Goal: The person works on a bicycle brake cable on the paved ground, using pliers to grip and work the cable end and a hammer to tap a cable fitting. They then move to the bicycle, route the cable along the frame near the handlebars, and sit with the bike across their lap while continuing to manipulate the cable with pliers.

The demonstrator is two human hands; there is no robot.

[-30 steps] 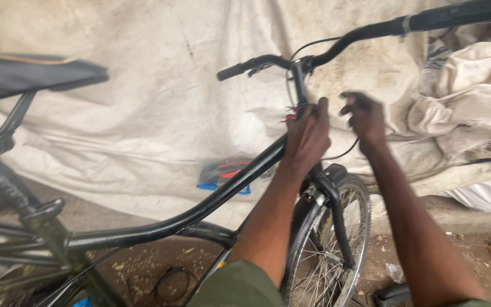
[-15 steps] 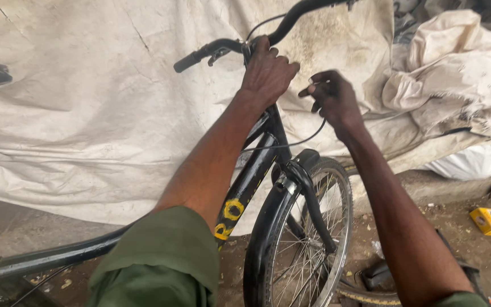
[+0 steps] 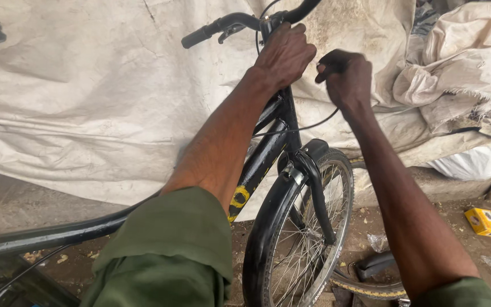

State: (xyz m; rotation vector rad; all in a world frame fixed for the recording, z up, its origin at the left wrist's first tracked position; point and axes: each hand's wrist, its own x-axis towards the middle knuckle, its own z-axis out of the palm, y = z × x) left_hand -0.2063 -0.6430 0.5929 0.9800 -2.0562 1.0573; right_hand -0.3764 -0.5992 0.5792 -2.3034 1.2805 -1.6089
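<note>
Left hand [image 3: 284,54] is clamped around the top of the black bicycle [image 3: 268,148] frame, right at the stem just under the handlebar [image 3: 223,25]. Right hand [image 3: 345,77] sits just beside it, closed in a fist around something small and dark; can't tell what, maybe a tool. Front wheel [image 3: 302,227] and its fender are straight below both hands. A yellow box [image 3: 483,222] lies on the dirt floor well off to the right. Looks like mid-job at the stem, nothing visibly taken apart or finished yet.
</note>
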